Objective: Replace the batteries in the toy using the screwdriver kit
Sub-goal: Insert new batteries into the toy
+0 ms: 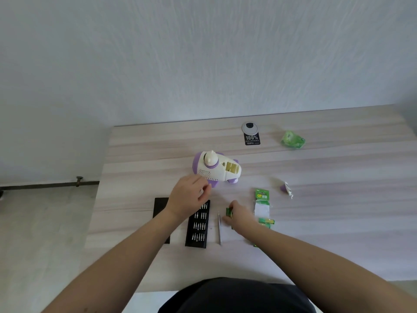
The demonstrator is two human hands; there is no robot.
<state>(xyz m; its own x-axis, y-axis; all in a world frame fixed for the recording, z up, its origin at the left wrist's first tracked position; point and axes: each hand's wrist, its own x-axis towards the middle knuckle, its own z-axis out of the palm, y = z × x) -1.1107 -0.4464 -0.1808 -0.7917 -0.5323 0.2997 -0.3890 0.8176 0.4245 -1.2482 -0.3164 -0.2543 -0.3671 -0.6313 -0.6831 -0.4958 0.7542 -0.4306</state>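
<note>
Now R hand [239, 214] pinches cylindrical green batteries [229, 212].

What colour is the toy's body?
The toy is white with purple trim; its open battery bay looks yellowish. The head view, the only one, shows it.

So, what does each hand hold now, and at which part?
The right hand pinches green batteries at one end. The left hand holds nothing, near the toy.
</note>
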